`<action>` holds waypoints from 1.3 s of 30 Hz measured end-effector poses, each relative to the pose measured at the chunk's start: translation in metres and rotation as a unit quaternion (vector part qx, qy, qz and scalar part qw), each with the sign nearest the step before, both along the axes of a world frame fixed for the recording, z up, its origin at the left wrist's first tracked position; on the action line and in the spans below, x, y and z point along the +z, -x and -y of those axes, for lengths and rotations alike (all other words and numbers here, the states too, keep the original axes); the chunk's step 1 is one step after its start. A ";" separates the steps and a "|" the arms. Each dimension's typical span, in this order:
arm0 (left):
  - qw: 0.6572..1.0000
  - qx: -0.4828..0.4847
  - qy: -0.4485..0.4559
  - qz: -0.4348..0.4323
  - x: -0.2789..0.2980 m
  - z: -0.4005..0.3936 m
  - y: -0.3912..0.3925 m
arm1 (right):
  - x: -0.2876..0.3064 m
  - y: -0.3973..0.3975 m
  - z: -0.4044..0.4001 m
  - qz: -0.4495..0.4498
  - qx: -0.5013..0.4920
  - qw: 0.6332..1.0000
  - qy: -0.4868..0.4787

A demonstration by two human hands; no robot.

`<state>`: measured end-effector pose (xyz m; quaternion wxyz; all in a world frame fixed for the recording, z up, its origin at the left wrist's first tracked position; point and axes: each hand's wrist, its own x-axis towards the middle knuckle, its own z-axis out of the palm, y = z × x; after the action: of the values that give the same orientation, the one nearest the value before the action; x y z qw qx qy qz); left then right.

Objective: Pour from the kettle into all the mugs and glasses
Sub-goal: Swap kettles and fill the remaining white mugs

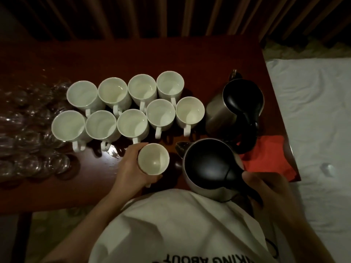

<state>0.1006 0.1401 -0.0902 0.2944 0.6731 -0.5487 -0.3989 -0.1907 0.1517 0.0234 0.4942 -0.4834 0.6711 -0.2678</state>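
Two hands busy: left fingers point(133, 158) wrap mug point(153, 159); right fingers point(252, 179) grip kettle point(209, 166) handle.

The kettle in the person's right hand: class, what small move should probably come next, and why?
Probably tip the kettle left so its spout comes over the mug. The right hand grips its handle, the left hand holds that mug beside the spout, and the mug looks empty.
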 end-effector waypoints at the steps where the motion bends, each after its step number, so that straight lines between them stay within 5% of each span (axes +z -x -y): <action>1: 1.000 -0.002 -0.001 0.002 -0.003 0.001 -0.001 | 0.001 -0.002 0.003 -0.009 0.021 1.000 0.007; 19: 0.997 -0.044 0.015 -0.053 -0.023 0.002 -0.008 | 0.018 -0.030 0.025 -0.118 0.173 0.978 0.013; 39: 0.997 -0.062 0.023 -0.050 -0.028 0.001 -0.009 | 0.029 -0.036 0.023 -0.175 0.187 0.967 0.006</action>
<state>0.1100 0.1391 -0.1179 0.3117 0.6104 -0.5830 -0.4362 -0.1546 0.1286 0.0527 0.4076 -0.6426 0.6430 -0.0865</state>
